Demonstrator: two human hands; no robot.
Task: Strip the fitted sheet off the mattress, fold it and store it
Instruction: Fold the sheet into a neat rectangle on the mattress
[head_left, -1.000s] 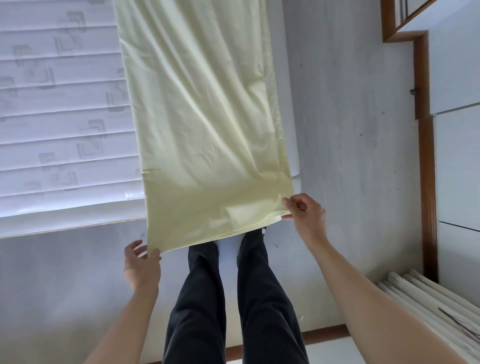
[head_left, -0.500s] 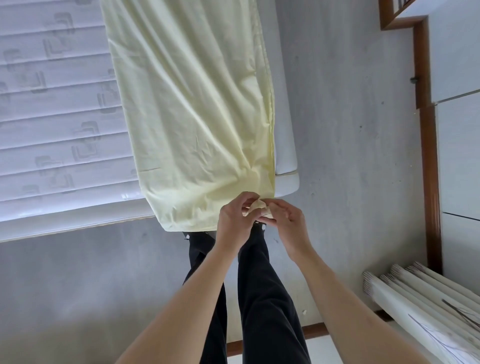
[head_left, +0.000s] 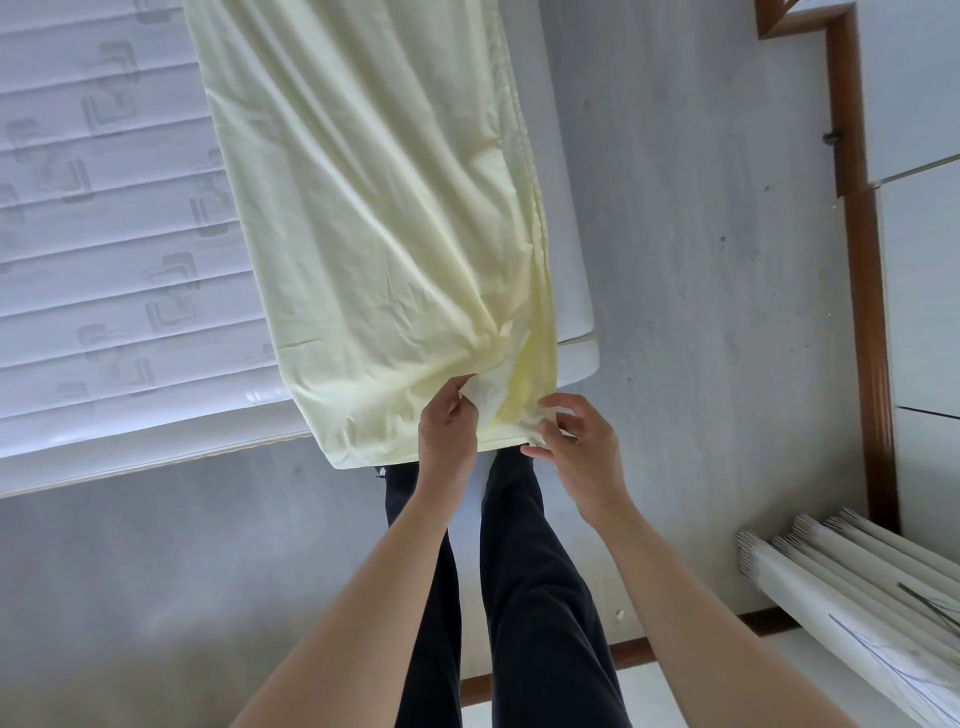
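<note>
The pale yellow fitted sheet (head_left: 379, 218) lies folded into a long strip on the white quilted mattress (head_left: 104, 260), its near end hanging over the mattress edge. My left hand (head_left: 447, 426) grips a bunch of fabric at the sheet's near right corner. My right hand (head_left: 576, 441) pinches the hem of that same corner just to the right, fingers curled on the cloth. The two hands are close together, and the fabric between them is gathered into folds.
Grey floor (head_left: 701, 260) runs to the right of the mattress. A wooden door frame (head_left: 862, 312) and white cabinet panels (head_left: 924, 291) stand at the right. Rolled white paper tubes (head_left: 852, 582) lie at lower right. My dark-trousered legs (head_left: 519, 597) stand below the sheet.
My left hand moved from the sheet's left corner across to the right corner beside my right hand. The near end of the sheet has bunched together there.
</note>
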